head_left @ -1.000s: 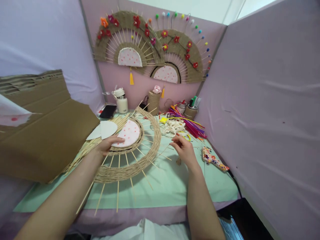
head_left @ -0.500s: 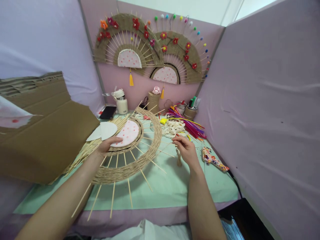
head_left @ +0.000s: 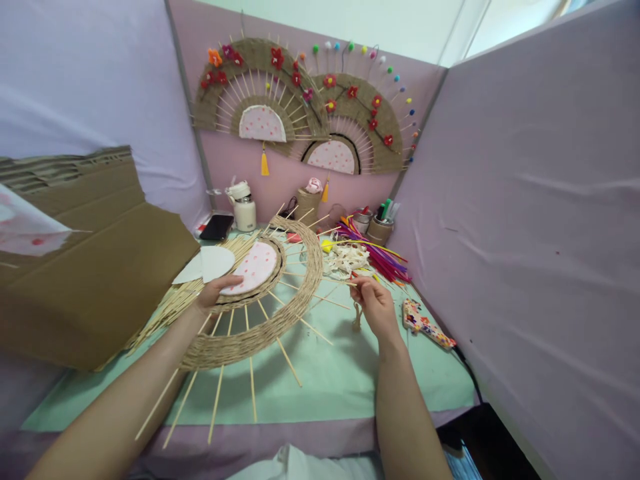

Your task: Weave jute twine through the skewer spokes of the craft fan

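A half-round woven fan point(head_left: 260, 343) with thin sticks fanning out from it is held over the table, tilted. My left hand point(head_left: 219, 293) grips its base, thumb on the white, red-dotted fabric panel point(head_left: 255, 269) and the other fingers hidden behind. To the right, my right hand point(head_left: 374, 303) is closed in a pinch on twine point(head_left: 357, 317), whose loose bundle hangs below the fingers. A strand runs from this hand towards the woven band. One stick's tip reaches the pinched fingers; whether they touch it, I cannot tell.
Cardboard point(head_left: 95, 267) stands at left beside a pile of sticks point(head_left: 160, 317). A patterned glue gun point(head_left: 427, 325) lies at right. Behind are a phone point(head_left: 217, 227), a bottle point(head_left: 245, 212), a twine spool point(head_left: 308, 203) and pipe cleaners point(head_left: 385, 253). Finished fans point(head_left: 370, 133) hang on the wall.
My right hand has turned slightly and sits a little further right, its fingers now at a stick's tip. The fan has shifted slightly in my left hand's grip. The view has tilted up a little.
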`<state>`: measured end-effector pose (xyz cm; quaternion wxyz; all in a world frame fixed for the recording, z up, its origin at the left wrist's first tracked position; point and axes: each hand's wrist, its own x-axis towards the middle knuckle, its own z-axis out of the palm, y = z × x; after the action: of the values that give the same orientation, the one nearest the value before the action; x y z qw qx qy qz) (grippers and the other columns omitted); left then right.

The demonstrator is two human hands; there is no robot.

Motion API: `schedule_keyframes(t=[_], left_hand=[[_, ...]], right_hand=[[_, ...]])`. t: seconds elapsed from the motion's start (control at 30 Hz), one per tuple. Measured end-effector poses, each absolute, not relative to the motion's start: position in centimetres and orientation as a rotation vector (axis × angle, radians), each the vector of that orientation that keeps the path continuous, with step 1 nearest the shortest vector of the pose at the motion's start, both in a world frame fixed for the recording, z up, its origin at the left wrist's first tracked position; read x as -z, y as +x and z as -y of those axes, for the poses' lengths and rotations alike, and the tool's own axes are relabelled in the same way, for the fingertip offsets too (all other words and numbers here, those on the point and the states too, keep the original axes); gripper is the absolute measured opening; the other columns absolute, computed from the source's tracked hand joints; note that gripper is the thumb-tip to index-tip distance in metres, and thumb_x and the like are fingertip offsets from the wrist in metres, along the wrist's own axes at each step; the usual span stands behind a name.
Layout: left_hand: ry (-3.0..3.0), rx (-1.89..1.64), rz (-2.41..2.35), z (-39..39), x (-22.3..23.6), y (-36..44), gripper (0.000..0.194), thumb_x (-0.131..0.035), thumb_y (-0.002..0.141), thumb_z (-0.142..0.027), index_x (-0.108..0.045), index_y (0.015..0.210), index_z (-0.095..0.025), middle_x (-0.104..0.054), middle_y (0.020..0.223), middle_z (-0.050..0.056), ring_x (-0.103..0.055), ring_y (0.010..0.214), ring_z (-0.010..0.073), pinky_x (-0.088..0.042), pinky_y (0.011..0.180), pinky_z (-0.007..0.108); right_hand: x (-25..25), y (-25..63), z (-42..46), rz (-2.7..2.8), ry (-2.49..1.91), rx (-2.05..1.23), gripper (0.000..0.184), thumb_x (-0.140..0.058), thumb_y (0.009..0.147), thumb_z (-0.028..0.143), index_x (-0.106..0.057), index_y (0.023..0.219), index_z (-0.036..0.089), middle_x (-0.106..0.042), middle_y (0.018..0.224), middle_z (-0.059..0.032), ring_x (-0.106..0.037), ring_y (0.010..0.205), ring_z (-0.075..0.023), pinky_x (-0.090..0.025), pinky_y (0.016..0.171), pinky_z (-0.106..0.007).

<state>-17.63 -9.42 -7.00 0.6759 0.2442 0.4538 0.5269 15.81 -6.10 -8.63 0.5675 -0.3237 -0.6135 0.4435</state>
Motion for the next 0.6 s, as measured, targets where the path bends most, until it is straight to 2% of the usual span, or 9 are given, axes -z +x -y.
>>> schedule_keyframes(t=[0.07, 0.17, 0.27, 0.4, 0.6], left_hand=[[0.525, -1.191, -1.033, 9.4, 7.02, -17.59, 0.041, -0.053, 0.073, -0.007, -0.066, 0.112, -0.004, -0.072, 0.062, 0.01, -0.069, 0.053, 0.0222, -0.057, 0.052, 0.027], [0.491, -1.186, -1.062, 9.4, 7.16, -17.55, 0.041, -0.053, 0.072, -0.007, -0.067, 0.11, -0.003, -0.071, 0.059, 0.011, -0.067, 0.05, 0.023, -0.055, 0.049, 0.027], [0.535, -1.141, -1.056, 9.5, 7.35, -17.44, 0.042, -0.057, 0.067, -0.008, -0.068, 0.108, -0.002, -0.072, 0.061, 0.012, -0.069, 0.053, 0.0252, -0.056, 0.054, 0.029], [0.674, -1.04, -0.943, 9.63, 7.46, -17.0, 0.045, -0.064, 0.063, -0.009, -0.068, 0.108, -0.007, -0.071, 0.058, 0.008, -0.069, 0.056, 0.0247, -0.056, 0.06, 0.029], [0.73, -1.01, -0.919, 9.56, 7.64, -16.63, 0.049, -0.07, 0.057, -0.011, -0.07, 0.106, -0.008, -0.075, 0.077, 0.012, -0.07, 0.063, 0.0261, -0.055, 0.064, 0.03]], right_hand=[[8.39, 15.62, 6.2, 1.473, -0.808, -1.009, 0.019, -0.065, 0.08, 0.04, -0.068, 0.083, 0.021, -0.057, 0.069, -0.0001, -0.046, 0.061, -0.0124, -0.036, 0.056, -0.025], [7.98, 15.31, 6.37, 1.5, -0.854, -0.955, 0.013, -0.067, 0.076, 0.034, -0.068, 0.077, 0.021, -0.062, 0.075, -0.0013, -0.05, 0.065, -0.0134, -0.039, 0.059, -0.026], [7.86, 15.07, 6.38, 1.493, -0.905, -0.957, 0.015, -0.065, 0.076, 0.035, -0.067, 0.074, 0.02, -0.064, 0.075, -0.0023, -0.053, 0.067, -0.0145, -0.041, 0.061, -0.027], [7.94, 14.86, 6.28, 1.512, -0.943, -0.972, 0.018, -0.065, 0.075, 0.037, -0.068, 0.074, 0.02, -0.064, 0.071, -0.0023, -0.054, 0.064, -0.0148, -0.042, 0.06, -0.028], [8.15, 14.79, 6.04, 1.555, -0.959, -0.939, 0.018, -0.063, 0.076, 0.038, -0.066, 0.074, 0.02, -0.061, 0.066, -0.0008, -0.053, 0.061, -0.0143, -0.042, 0.058, -0.027]])
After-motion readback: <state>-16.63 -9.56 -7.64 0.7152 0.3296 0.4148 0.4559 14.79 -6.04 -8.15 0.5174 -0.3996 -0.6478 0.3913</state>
